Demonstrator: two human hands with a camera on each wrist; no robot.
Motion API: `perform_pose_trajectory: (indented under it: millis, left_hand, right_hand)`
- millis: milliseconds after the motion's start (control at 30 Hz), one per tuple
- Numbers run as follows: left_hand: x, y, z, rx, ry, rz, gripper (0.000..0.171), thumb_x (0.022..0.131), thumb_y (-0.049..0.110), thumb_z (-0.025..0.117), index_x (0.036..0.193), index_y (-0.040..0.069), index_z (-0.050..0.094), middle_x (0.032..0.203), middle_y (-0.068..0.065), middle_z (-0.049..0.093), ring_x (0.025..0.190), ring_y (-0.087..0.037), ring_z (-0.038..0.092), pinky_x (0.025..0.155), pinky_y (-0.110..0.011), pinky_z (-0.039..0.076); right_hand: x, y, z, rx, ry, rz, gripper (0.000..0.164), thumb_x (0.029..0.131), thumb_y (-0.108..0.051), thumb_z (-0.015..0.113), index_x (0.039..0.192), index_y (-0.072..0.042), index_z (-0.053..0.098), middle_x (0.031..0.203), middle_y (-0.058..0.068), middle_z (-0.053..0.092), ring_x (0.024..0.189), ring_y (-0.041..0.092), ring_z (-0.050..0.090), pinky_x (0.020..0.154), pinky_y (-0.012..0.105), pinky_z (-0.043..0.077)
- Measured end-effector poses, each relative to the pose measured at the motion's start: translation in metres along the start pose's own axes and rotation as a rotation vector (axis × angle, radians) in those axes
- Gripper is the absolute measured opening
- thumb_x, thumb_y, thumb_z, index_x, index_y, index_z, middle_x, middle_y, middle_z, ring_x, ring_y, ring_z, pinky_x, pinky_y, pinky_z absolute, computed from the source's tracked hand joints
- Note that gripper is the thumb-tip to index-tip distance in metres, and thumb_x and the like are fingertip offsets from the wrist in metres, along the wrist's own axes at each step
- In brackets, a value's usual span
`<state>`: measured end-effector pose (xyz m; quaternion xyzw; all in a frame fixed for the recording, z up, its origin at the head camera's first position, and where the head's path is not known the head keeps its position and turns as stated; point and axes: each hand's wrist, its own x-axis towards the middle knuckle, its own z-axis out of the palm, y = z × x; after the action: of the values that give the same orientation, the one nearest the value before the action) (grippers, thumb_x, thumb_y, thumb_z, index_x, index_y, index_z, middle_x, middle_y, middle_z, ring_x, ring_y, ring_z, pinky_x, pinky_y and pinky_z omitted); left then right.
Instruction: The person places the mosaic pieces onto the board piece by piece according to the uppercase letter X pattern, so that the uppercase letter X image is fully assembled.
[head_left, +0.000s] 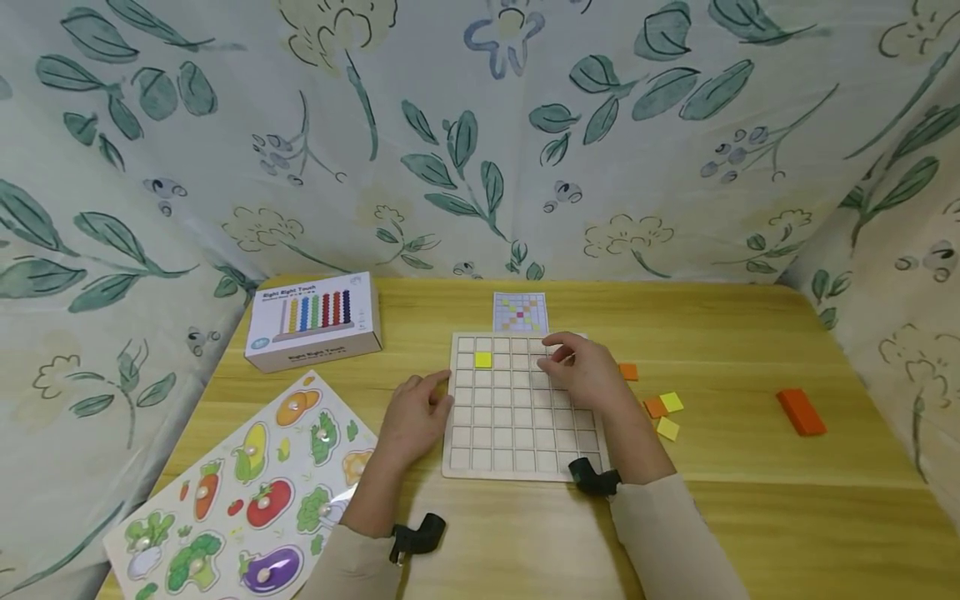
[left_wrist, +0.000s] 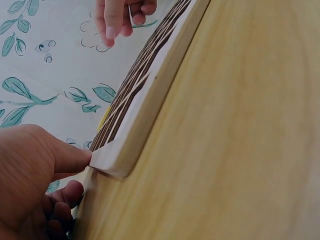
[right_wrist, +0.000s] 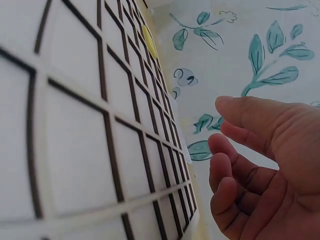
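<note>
A pale wooden grid board (head_left: 480, 458) lies on the table, with one yellow square tile (head_left: 483, 360) near its upper left. My left hand (head_left: 417, 417) is at the board's left side; a digit touches the edge, seen also against the board's corner (left_wrist: 112, 162) in the left wrist view. Over the board's upper right is my right hand (head_left: 585, 371), fingers loosely bent and nothing visible between them. In the right wrist view that hand (right_wrist: 270, 170) is apart from the grid surface. Above the board lies a small pattern card (head_left: 520, 312) with coloured squares.
Right of the board are loose orange tiles (head_left: 656, 407) and yellow tiles (head_left: 667, 429). A red-orange block (head_left: 801, 412) lies farther right. On the left are a white box (head_left: 313, 321) and a vegetable puzzle board (head_left: 247, 508). Floral cloth (head_left: 480, 167) hangs behind the table.
</note>
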<state>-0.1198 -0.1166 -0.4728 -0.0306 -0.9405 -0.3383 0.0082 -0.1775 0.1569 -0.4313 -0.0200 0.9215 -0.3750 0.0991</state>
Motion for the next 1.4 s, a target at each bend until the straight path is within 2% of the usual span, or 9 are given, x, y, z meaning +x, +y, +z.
perform_pose_trajectory:
  millis: [133,367,567,733,933,1133,1400]
  left_hand:
    - [0.000,-0.002,0.002,0.010,0.010,0.020,0.041,0.099,0.022,0.065,0.139,0.014,0.063,0.089,-0.002,0.060,0.086,-0.020,0.052,0.080,-0.036,0.043]
    - [0.001,-0.003,0.004,0.004,0.004,0.018,0.042,0.099,0.022,0.065,0.140,0.015,0.063,0.090,-0.003,0.061,0.087,-0.020,0.052,0.080,-0.036,0.043]
    - [0.001,-0.003,0.005,0.002,-0.001,0.011,0.042,0.099,0.023,0.065,0.141,0.015,0.063,0.091,-0.003,0.061,0.087,-0.020,0.053,0.081,-0.036,0.044]
    - [0.000,0.000,0.002,-0.004,-0.009,0.001,0.042,0.099,0.022,0.065,0.140,0.015,0.063,0.091,-0.003,0.061,0.088,-0.020,0.052,0.080,-0.036,0.044]
    - [0.000,0.001,0.000,-0.001,-0.009,0.000,0.042,0.099,0.022,0.064,0.140,0.015,0.063,0.090,-0.003,0.060,0.087,-0.020,0.052,0.079,-0.036,0.043]
    - [0.000,0.001,0.001,0.000,-0.004,-0.001,0.042,0.099,0.022,0.065,0.140,0.015,0.063,0.090,-0.003,0.061,0.086,-0.021,0.052,0.079,-0.036,0.043]
    - [0.000,-0.001,0.002,0.007,-0.009,-0.018,0.042,0.099,0.023,0.065,0.141,0.016,0.062,0.093,-0.003,0.062,0.090,-0.021,0.054,0.082,-0.037,0.045]
  right_hand:
    - [-0.006,0.011,-0.016,0.023,0.008,0.044,0.043,0.098,-0.033,0.069,0.137,-0.017,0.061,0.114,0.010,0.064,0.095,0.026,0.057,0.073,0.030,0.049]
    - [-0.011,0.035,-0.037,0.020,0.043,0.028,0.046,0.098,-0.034,0.069,0.139,-0.015,0.060,0.117,0.012,0.064,0.101,0.027,0.059,0.076,0.029,0.051]
    - [-0.015,0.057,-0.056,0.035,0.051,0.056,0.046,0.100,-0.033,0.065,0.142,-0.014,0.057,0.121,0.014,0.060,0.102,0.030,0.055,0.078,0.031,0.050]
    - [-0.019,0.075,-0.068,0.054,0.069,0.084,0.046,0.101,-0.034,0.065,0.141,-0.013,0.057,0.121,0.014,0.058,0.101,0.029,0.053,0.077,0.027,0.050]
    - [-0.021,0.091,-0.075,0.044,0.043,0.127,0.045,0.101,-0.028,0.066,0.140,-0.009,0.058,0.115,0.015,0.059,0.098,0.028,0.051,0.071,0.025,0.048]
    - [-0.021,0.101,-0.076,0.042,-0.018,0.221,0.047,0.100,-0.026,0.067,0.143,-0.010,0.055,0.118,0.015,0.057,0.099,0.028,0.050,0.074,0.028,0.047]
    - [-0.021,0.106,-0.076,0.053,-0.026,0.230,0.045,0.098,-0.027,0.069,0.138,-0.010,0.060,0.115,0.012,0.058,0.100,0.027,0.049,0.076,0.029,0.045]
